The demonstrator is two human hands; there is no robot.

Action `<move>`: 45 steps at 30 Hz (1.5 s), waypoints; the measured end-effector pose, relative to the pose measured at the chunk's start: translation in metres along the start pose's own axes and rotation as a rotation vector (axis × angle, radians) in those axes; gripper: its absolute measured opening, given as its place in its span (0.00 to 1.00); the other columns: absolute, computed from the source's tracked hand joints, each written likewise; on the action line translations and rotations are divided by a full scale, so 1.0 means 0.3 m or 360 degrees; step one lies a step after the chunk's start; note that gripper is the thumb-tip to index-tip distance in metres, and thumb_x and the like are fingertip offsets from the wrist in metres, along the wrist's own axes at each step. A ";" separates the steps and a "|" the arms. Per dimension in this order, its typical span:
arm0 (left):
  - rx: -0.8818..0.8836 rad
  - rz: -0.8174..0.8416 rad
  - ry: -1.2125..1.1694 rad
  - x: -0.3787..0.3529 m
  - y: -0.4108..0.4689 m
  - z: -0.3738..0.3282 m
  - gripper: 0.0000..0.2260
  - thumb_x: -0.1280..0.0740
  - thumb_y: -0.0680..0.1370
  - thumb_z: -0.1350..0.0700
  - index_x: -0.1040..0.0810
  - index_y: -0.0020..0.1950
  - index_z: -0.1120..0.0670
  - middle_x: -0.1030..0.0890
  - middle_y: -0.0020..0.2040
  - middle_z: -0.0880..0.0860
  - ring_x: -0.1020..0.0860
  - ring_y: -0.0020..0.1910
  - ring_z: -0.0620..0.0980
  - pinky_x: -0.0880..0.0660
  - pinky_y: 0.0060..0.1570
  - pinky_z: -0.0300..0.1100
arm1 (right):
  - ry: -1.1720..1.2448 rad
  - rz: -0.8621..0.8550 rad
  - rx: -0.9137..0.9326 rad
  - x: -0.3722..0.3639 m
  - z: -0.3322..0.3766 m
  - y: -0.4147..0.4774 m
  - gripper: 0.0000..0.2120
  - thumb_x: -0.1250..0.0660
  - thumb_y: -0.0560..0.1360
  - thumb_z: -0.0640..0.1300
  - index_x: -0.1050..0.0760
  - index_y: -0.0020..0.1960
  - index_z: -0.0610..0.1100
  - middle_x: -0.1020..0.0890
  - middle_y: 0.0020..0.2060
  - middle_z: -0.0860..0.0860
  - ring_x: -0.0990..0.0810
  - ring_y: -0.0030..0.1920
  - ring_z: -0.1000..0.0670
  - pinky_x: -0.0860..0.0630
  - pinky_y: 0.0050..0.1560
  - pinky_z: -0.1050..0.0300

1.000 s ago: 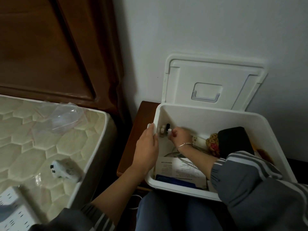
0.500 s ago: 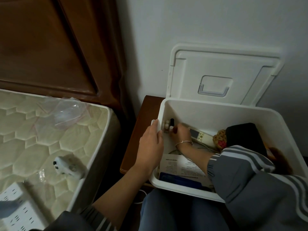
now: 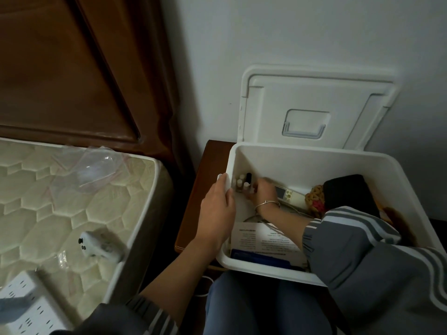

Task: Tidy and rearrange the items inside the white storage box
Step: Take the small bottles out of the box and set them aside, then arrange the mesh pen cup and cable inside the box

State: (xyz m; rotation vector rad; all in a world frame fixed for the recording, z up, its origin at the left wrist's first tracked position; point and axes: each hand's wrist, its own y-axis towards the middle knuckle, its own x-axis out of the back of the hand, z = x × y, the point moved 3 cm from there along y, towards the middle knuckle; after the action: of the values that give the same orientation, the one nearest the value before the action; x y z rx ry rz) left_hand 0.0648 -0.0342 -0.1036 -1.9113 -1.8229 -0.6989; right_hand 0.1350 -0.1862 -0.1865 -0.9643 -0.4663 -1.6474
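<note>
The white storage box (image 3: 314, 160) sits on a wooden nightstand, its lid (image 3: 312, 110) leaning open against the wall. My left hand (image 3: 217, 209) grips the box's left rim. My right hand (image 3: 262, 193) reaches inside to the back left corner, fingers curled on one of several small bottles (image 3: 242, 182) standing there. A white remote control (image 3: 289, 195) lies just right of that hand. Papers (image 3: 263, 238) and a blue item (image 3: 258, 258) lie at the front; a black object (image 3: 348, 197) and a yellow-red knitted thing (image 3: 314, 199) are on the right.
The nightstand (image 3: 208, 184) stands between the wall and a bed with a quilted mattress (image 3: 60, 201). On the mattress lie a clear plastic bag (image 3: 94, 165), a small white gadget (image 3: 99, 244) and a white power strip (image 3: 29, 303). My knees are under the box's front edge.
The view shifted slightly, so the box looks lower. My right hand stays at the small bottles in the corner; the remote beside it has come into sight. The left hand keeps its grip.
</note>
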 end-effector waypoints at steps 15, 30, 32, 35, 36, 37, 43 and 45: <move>-0.0185 0.0021 0.0262 0.015 -0.019 -0.023 0.12 0.40 0.78 0.55 0.31 0.61 0.49 0.24 0.46 0.46 0.23 0.44 0.45 0.19 0.42 0.49 | -0.0175 -0.0537 -0.0034 0.817 -0.319 -0.381 0.20 0.28 0.71 0.39 0.27 0.62 0.38 0.23 0.58 0.41 0.25 0.58 0.41 0.30 0.57 0.52; -0.0035 0.0160 0.0166 0.030 -0.126 0.004 0.28 0.41 0.80 0.61 0.47 0.78 0.49 0.24 0.57 0.52 0.24 0.47 0.47 0.23 0.42 0.42 | 0.0007 -0.0296 -0.0400 0.802 -0.510 -0.519 0.14 0.43 0.79 0.42 0.30 0.62 0.39 0.23 0.50 0.41 0.27 0.44 0.44 0.33 0.43 0.56; -0.0009 0.0123 0.0156 0.040 -0.136 0.022 0.27 0.41 0.80 0.61 0.45 0.78 0.49 0.25 0.56 0.49 0.27 0.44 0.42 0.29 0.38 0.33 | -0.0014 -0.0304 -0.0391 0.791 -0.510 -0.537 0.14 0.44 0.79 0.39 0.29 0.63 0.38 0.22 0.52 0.39 0.25 0.47 0.43 0.32 0.44 0.57; 0.0030 0.0068 0.0119 0.064 -0.160 0.049 0.24 0.41 0.80 0.61 0.40 0.76 0.49 0.28 0.54 0.47 0.25 0.49 0.48 0.32 0.40 0.33 | -0.0061 -0.0310 -0.0394 0.768 -0.511 -0.572 0.15 0.44 0.78 0.37 0.30 0.64 0.38 0.22 0.52 0.39 0.25 0.46 0.43 0.32 0.44 0.57; 0.0023 0.0063 0.0118 0.073 -0.170 0.057 0.23 0.40 0.80 0.61 0.38 0.75 0.49 0.27 0.54 0.48 0.24 0.52 0.52 0.32 0.41 0.33 | -0.0073 -0.0306 -0.0401 0.760 -0.512 -0.583 0.15 0.44 0.78 0.37 0.30 0.64 0.38 0.22 0.52 0.39 0.26 0.45 0.44 0.31 0.43 0.56; 0.0020 0.0055 0.0115 0.084 -0.177 0.064 0.23 0.40 0.80 0.62 0.37 0.74 0.50 0.25 0.56 0.50 0.23 0.55 0.55 0.31 0.44 0.34 | -0.0081 -0.0302 -0.0408 0.751 -0.513 -0.594 0.15 0.44 0.78 0.37 0.31 0.64 0.39 0.22 0.52 0.39 0.26 0.44 0.45 0.31 0.43 0.56; 0.0073 -0.0006 0.0123 0.144 -0.201 0.106 0.25 0.38 0.79 0.63 0.35 0.75 0.49 0.23 0.65 0.59 0.25 0.61 0.60 0.33 0.52 0.45 | -0.0132 -0.0260 -0.0377 0.699 -0.502 -0.633 0.15 0.43 0.79 0.39 0.33 0.66 0.40 0.22 0.53 0.41 0.24 0.46 0.46 0.26 0.42 0.56; 0.0074 -0.0012 0.0164 0.158 -0.207 0.109 0.25 0.38 0.79 0.63 0.35 0.74 0.48 0.22 0.63 0.59 0.23 0.59 0.61 0.32 0.50 0.45 | -0.0144 -0.0253 -0.0367 0.691 -0.496 -0.640 0.15 0.43 0.79 0.40 0.33 0.65 0.40 0.22 0.54 0.41 0.22 0.48 0.45 0.23 0.45 0.54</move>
State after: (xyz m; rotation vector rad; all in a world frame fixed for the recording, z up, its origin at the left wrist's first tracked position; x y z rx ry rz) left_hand 0.0064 0.0272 -0.1038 -1.8055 -1.7689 -0.7371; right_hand -0.1071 -0.3629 -0.0765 -1.2017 -0.4291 -1.8351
